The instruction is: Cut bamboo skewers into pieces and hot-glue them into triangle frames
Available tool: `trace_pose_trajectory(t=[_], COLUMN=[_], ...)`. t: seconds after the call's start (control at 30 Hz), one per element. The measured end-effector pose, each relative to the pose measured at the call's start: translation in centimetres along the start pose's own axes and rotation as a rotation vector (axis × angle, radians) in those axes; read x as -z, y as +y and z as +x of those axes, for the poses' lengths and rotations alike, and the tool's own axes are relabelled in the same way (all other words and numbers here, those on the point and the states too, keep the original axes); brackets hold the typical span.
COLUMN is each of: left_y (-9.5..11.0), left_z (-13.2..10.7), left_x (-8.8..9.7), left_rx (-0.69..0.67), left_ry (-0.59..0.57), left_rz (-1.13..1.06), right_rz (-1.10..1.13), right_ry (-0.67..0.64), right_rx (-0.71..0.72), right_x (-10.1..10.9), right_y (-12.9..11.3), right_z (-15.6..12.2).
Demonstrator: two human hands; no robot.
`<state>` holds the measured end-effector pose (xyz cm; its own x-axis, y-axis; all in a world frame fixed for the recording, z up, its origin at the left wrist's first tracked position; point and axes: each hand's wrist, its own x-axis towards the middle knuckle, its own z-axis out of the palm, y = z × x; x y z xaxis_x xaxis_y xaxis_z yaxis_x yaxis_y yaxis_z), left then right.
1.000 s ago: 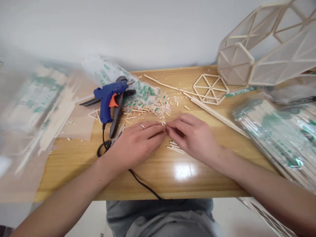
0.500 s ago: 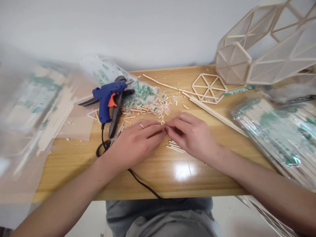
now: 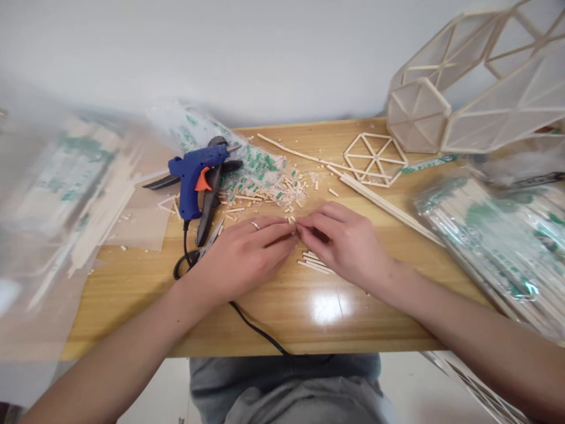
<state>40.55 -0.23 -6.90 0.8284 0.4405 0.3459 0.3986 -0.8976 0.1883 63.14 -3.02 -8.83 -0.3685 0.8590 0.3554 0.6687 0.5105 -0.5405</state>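
Observation:
My left hand (image 3: 253,250) and my right hand (image 3: 338,238) meet at the fingertips over the middle of the wooden table (image 3: 379,318). Both have their fingers closed in a pinch. Whatever is between them is too small and too covered to make out. Several short cut wooden sticks (image 3: 313,265) lie beside and partly under my right hand. Open scissors (image 3: 207,244) rest just behind my left wrist, partly hidden by it. Past my fingers spreads a heap of small stick offcuts (image 3: 282,191).
A blue glue gun (image 3: 192,176) with an orange trigger stands at left, its cord (image 3: 260,333) crossing to the front edge. Behind right lie a hexagonal stick frame (image 3: 375,159), long sticks (image 3: 384,206), bagged sticks (image 3: 498,235) and a large panelled frame (image 3: 507,112). Plastic bags (image 3: 66,176) are at far left.
The whole view has shifted very slightly. Both hands keep the same pinched pose, and nothing on the table has visibly moved.

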Motion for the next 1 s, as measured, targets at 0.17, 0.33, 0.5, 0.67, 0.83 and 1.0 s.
trace_pose_trajectory(t=[0.17,0.33,0.5,0.67,0.83,1.0], left_y=[0.03,-0.02,-0.35,-0.55,-0.41,-0.42], left_z=[0.03,-0.13,-0.28,-0.34,-0.41,-0.44], left_x=[0.12,0.11,0.19,0.09,-0.05,-0.09], left_rx=[0.002,-0.003,0.164,0.269,0.250,0.269], left_ry=[-0.009,-0.022,0.042,-0.003,-0.014,-0.015], left_rz=[-0.001,0.020,0.112,0.112,0.049,0.009], right_rz=[-0.008,-0.022,-0.054,-0.094,-0.081,-0.062], right_ry=[-0.014,-0.014,0.026,0.008,0.001,-0.014], right_rx=[-0.010,-0.003,0.021,0.058,0.072,0.075], right_x=[0.05,0.12,0.10,0.00,-0.04,0.00], right_y=[-0.01,-0.09,-0.08,0.03,0.06,0.01], right_z=[-0.01,-0.01,0.00,0.00,-0.08,-0.05])
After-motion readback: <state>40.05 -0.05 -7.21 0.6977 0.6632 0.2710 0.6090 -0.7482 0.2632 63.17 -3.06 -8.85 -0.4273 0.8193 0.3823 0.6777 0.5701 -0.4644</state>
